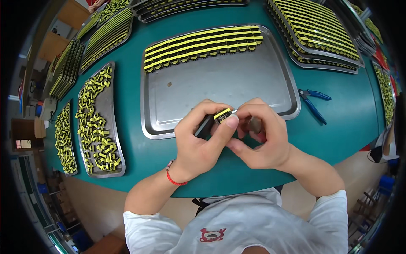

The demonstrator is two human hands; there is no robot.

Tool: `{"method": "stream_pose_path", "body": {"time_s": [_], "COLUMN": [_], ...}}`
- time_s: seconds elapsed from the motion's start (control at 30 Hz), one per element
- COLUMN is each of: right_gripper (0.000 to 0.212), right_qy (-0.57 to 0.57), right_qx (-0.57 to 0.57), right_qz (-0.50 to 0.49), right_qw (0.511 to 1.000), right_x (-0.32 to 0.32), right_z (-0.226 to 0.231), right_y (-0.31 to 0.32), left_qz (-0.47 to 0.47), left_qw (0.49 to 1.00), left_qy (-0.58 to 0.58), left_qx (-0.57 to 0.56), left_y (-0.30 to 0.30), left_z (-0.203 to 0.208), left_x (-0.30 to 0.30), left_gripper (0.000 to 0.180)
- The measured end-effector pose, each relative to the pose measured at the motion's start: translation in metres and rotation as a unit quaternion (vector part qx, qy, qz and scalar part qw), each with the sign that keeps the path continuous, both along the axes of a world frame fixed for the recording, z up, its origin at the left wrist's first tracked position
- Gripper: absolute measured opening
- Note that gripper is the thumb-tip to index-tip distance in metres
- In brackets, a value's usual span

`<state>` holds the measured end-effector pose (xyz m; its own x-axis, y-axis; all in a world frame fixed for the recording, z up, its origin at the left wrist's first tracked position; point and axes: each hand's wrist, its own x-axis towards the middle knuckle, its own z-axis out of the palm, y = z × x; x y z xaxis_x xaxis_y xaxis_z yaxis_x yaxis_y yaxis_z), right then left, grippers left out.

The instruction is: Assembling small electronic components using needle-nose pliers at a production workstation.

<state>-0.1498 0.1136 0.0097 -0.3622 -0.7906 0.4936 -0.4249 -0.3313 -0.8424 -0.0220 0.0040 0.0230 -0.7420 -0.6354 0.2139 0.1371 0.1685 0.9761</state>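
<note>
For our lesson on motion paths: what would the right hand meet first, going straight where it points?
Probably the yellow-black part held in the left hand, though depth is unclear.

The bare left hand (198,142), thumb (223,131) extended, curls its fingers (202,112) inward; just beside its thumb tip, the bare right hand (270,139) bends inward, bare forearms (154,189) slanting behind.

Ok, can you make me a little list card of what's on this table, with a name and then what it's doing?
Left hand: holding a small yellow-and-black piece
Right hand: curled close beside it; its grip is unclear
Middle tray: neat rows of pieces along the far side
Left tray: messy loose pieces
Pliers: blue handles, lying right of the middle tray
Table: green
</note>
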Motion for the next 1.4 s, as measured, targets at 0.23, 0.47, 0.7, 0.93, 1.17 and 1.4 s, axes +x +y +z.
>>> {"method": "stream_pose_path", "body": {"time_s": [0.23,0.47,0.7,0.93,1.17,1.4], "right_gripper": [0.042,0.035,0.028,0.027,0.029,0.037], "right_qy": [0.092,-0.016,0.021,0.037,0.024,-0.029], "right_qx": [-0.071,0.028,0.039,0.064,0.065,0.083], "right_qz": [-0.063,0.021,0.003,0.006,-0.003,0.013], "right_qw": [0.991,0.999,0.999,0.997,0.998,0.996], "right_x": [-0.001,0.007,0.009,0.007,0.011,0.011], "right_z": [-0.008,-0.003,-0.006,-0.004,-0.007,-0.01], "right_y": [-0.006,0.006,0.002,0.004,0.005,0.001], "left_qz": [-0.044,-0.145,-0.225,-0.211,-0.189,-0.175], "left_qw": [0.989,0.831,0.915,0.925,0.946,0.924], "left_qy": [-0.037,0.177,0.143,0.134,0.096,0.08], "left_qx": [0.135,0.507,0.303,0.286,0.246,0.332], "left_y": [0.007,-0.008,-0.005,-0.004,0.0,-0.003], "left_z": [-0.001,-0.003,-0.018,-0.016,-0.02,-0.018], "left_x": [0.0,-0.004,-0.003,-0.003,-0.003,-0.006], "left_gripper": [0.029,0.074,0.087,0.087,0.08,0.062]}}
